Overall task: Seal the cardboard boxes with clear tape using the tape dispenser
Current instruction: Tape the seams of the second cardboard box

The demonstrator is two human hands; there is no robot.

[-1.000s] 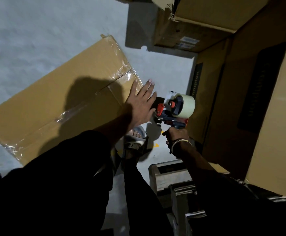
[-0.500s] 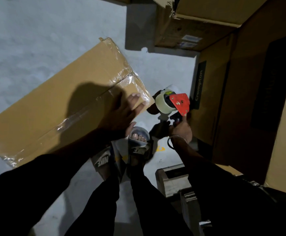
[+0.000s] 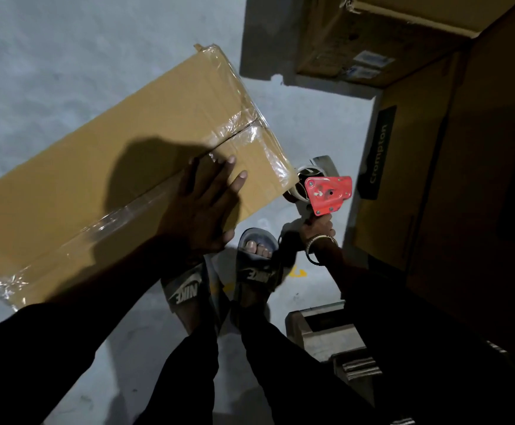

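A long brown cardboard box [image 3: 103, 167] lies slanted on the grey floor, with clear tape along its centre seam and over both ends. My left hand [image 3: 202, 207] rests flat on the box top near its right end, fingers spread. My right hand [image 3: 319, 230] grips the handle of a red tape dispenser [image 3: 326, 193] with a roll of clear tape. The dispenser sits against the box's lower right corner. Whether the tape touches the cardboard there is hidden.
Tall stacked cardboard boxes [image 3: 452, 167] fill the right side, one marked Crompton, with another box [image 3: 366, 41] above. My feet in slides [image 3: 219, 286] stand just below the box. A wooden pallet piece [image 3: 323, 332] lies at lower right.
My left hand slid from the box's right edge back onto its top. The dispenser turned its red side plate up and moved in against the box's right corner.
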